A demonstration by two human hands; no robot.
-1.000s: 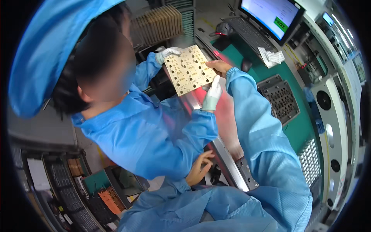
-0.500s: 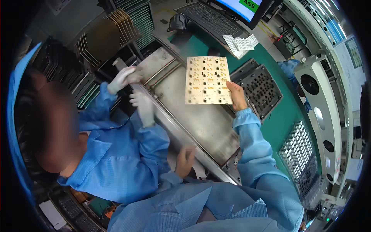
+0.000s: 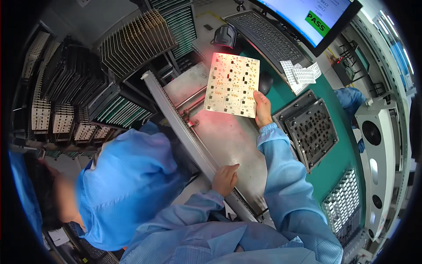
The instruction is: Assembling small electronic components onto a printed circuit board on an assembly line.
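My right hand (image 3: 263,109) grips a white circuit board (image 3: 233,86) by its lower right edge, thumb on its face. The board is held up over the metal plate (image 3: 233,141), with rows of small black parts showing. Red light falls on its upper left corner, close to a black scanner (image 3: 225,36). My left hand (image 3: 225,179) holds nothing; it hovers at the near rail with its forefinger stretched out and the other fingers partly bent.
On the green mat stand a black fixture (image 3: 311,132), a mouse (image 3: 265,82), label sheets (image 3: 301,75) and a tray of silvery parts (image 3: 340,200). Beyond are a keyboard (image 3: 266,39) and monitor (image 3: 323,22). A co-worker in blue (image 3: 127,180) is close at left, beside board racks (image 3: 136,39).
The board has gone toward the scanner, and red light now shows on it. My left hand has moved up and right to the rail. The co-worker has turned away; their gloved hands are no longer visible.
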